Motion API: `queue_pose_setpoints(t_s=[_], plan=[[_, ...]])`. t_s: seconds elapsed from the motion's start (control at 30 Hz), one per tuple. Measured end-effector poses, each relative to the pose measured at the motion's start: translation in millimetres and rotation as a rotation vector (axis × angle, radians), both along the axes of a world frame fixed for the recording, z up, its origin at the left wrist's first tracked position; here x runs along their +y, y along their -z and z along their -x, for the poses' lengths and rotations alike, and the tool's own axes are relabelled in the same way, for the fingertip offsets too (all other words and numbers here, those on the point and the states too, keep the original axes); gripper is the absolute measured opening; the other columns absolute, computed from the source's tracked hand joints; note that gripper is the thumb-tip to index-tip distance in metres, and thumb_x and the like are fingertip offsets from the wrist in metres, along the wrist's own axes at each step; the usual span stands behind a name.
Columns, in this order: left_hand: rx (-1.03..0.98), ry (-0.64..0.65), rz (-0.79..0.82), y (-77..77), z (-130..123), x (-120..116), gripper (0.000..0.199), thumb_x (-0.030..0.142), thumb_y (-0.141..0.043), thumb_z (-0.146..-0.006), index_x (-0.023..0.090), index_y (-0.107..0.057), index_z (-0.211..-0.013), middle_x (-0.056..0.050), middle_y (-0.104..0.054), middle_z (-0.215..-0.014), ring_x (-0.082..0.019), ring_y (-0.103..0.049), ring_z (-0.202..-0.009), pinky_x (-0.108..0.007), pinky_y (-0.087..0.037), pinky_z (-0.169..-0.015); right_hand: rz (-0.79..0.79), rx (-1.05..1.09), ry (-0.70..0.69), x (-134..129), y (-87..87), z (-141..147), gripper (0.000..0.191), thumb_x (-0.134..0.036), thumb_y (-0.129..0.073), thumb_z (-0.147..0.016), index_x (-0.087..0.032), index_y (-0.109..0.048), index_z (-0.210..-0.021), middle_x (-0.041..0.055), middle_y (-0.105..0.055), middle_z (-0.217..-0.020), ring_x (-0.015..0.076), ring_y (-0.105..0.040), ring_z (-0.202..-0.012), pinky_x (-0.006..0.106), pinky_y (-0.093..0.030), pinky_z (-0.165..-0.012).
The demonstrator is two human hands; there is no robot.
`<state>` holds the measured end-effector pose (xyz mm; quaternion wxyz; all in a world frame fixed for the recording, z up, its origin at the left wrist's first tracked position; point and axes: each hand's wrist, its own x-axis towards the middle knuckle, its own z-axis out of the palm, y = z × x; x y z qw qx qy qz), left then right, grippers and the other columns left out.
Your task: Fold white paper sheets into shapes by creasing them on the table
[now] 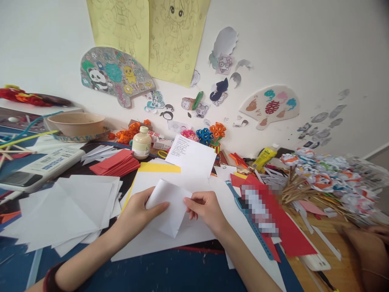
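A folded sheet of white paper [172, 207] is held up over the larger white sheets on the table. My left hand [142, 209] grips its left edge, thumb in front and the other fingers behind. At its right edge, my right hand [205, 207] pinches the paper between thumb and forefinger, the other fingers curled. Under both hands lies a big white sheet [142, 239] with a yellow sheet [161, 167] showing at its back edge. Just behind stands a white card with handwritten lines [194, 156].
To the left lie fanned white sheets [69, 207], a stack of red paper [117, 163] and a white device [45, 166]. A bottle [141, 144] stands behind. On the right are a blue-strapped watch [249, 219], red paper [291, 231], paper flowers on sticks [319, 170] and another person's arm [364, 251].
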<state>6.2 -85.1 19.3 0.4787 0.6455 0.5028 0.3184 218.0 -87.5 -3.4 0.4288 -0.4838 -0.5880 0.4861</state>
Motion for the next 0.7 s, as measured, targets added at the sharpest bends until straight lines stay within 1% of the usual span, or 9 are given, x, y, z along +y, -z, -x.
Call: queue_pose_setpoints(t_s=[0.2,0.33,0.5,0.7], plan=[[0.181,-0.045,-0.093,15.5,1,8,0.035,0.050,-0.057,-0.075,0.019,-0.065,-0.089,-0.004,-0.071,-0.083,-0.027,-0.064,-0.078,-0.029,-0.046,-0.062,0.013,-0.057,0.010,6,7.7,-1,0.037,-0.044,-0.068,-0.077,-0.015,-0.062,-0.055,0.0001,-0.058,-0.049,0.0110,-0.054,-0.042,0.022,-0.040,-0.044],[0.285,-0.052,-0.154,22.4,0,14,0.032,0.048,-0.056,-0.076,0.021,-0.066,-0.090,-0.003,-0.071,-0.085,-0.025,-0.063,-0.078,-0.029,-0.042,-0.063,0.004,-0.128,0.034,10,12.4,-1,0.036,-0.044,-0.066,-0.077,-0.016,-0.061,-0.054,0.0001,-0.058,-0.048,0.0118,-0.054,-0.042,0.022,-0.040,-0.044],[0.495,-0.087,-0.256,29.4,-3,18,0.029,0.046,-0.054,-0.077,0.022,-0.068,-0.087,-0.006,-0.066,-0.085,-0.026,-0.059,-0.080,-0.031,-0.039,-0.068,-0.082,-0.326,0.084,12,17.6,0,0.036,-0.039,-0.062,-0.082,-0.018,-0.061,-0.053,-0.0012,-0.057,-0.045,0.0112,-0.052,-0.042,0.024,-0.041,-0.050],[0.557,-0.076,-0.280,32.9,-2,22,0.029,0.045,-0.054,-0.077,0.021,-0.067,-0.087,-0.007,-0.066,-0.085,-0.027,-0.059,-0.084,-0.032,-0.039,-0.071,-0.199,-0.429,0.121,10,19.3,5,0.037,-0.037,-0.059,-0.083,-0.018,-0.057,-0.051,-0.0019,-0.057,-0.048,0.0123,-0.051,-0.046,0.025,-0.038,-0.052]])
